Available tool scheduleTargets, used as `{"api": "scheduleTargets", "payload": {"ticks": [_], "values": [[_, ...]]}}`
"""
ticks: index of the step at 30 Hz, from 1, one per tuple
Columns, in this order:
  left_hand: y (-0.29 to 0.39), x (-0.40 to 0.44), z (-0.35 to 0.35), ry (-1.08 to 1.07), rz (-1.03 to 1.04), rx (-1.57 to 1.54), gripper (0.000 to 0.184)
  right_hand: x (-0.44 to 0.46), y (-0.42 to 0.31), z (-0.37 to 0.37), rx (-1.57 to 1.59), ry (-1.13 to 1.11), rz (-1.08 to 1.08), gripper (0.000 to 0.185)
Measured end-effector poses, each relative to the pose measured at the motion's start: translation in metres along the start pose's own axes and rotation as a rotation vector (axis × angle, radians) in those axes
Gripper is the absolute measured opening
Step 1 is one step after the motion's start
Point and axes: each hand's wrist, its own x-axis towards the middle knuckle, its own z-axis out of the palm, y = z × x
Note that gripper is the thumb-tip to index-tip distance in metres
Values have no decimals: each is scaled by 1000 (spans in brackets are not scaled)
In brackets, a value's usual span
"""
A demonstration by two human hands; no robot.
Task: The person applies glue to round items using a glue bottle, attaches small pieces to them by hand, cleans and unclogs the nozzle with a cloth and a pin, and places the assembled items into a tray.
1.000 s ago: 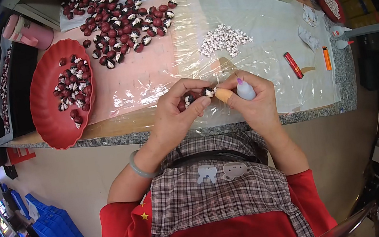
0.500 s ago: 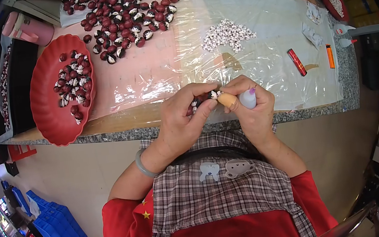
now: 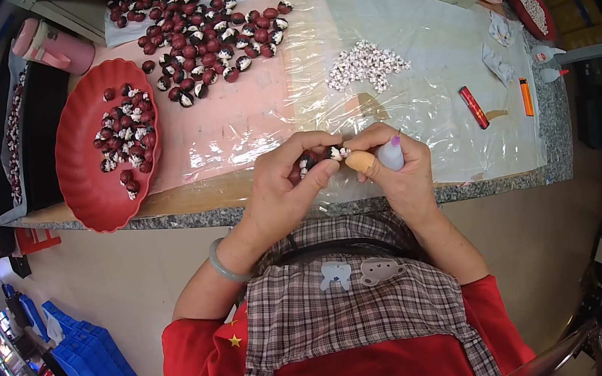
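My left hand (image 3: 281,183) is closed around a few dark red-and-black balls (image 3: 307,164), partly hidden by the fingers. One ball with a white patterned piece (image 3: 338,153) on it sits at the fingertips. My right hand (image 3: 406,177) meets it there, its thumb in a yellow finger cot (image 3: 362,162) against the white end. A small translucent squeeze bottle (image 3: 390,155) with a purple tip is gripped in that same right hand. Beyond both hands lies a heap of small white patterned pieces (image 3: 367,67) on the plastic sheet.
To the left, a red scalloped tray (image 3: 85,184) holds several balls with white pieces. Many red-and-black balls (image 3: 200,44) spread at the back left, near a pink jug (image 3: 54,47). A red tube (image 3: 473,108), an orange stick (image 3: 526,97) and squeeze bottles (image 3: 547,53) lie right.
The view has shifted slightly, so the table appears a little lower and farther right. My hands remain together, with a small shift of the balls and fingers at the fingertips.
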Motion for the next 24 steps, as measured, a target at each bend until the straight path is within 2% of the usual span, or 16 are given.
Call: {"api": "scheduleTargets", "payload": {"ticks": [4, 8, 12, 14, 18, 20, 22, 23, 24], "values": [[6, 1, -7, 42, -117, -278, 24, 4, -2, -5, 152, -54, 129, 26], [1, 1, -22, 53, -159, -367, 24, 4, 0, -17, 338, -112, 288, 33], [17, -3, -43, 243, -32, -186, 28, 4, 1, -22, 350, -124, 300, 33], [30, -6, -63, 450, 39, 124, 29, 3, -1, -24, 372, -114, 323, 32], [46, -9, -125, 647, 338, 917, 21, 4, -13, -41, 252, -64, 271, 27], [51, -14, -150, 686, 317, 1131, 23, 3, -24, -54, 112, -28, 195, 26], [45, -19, -181, 655, 337, 1306, 25, 6, -35, -72, -175, 135, 66, 23], [40, -22, -196, 617, 244, 1381, 28, 9, -35, -86, -302, 212, -11, 22], [40, -22, -196, 624, 238, 1466, 29, 13, -36, -100, -428, 284, -85, 22]]}}
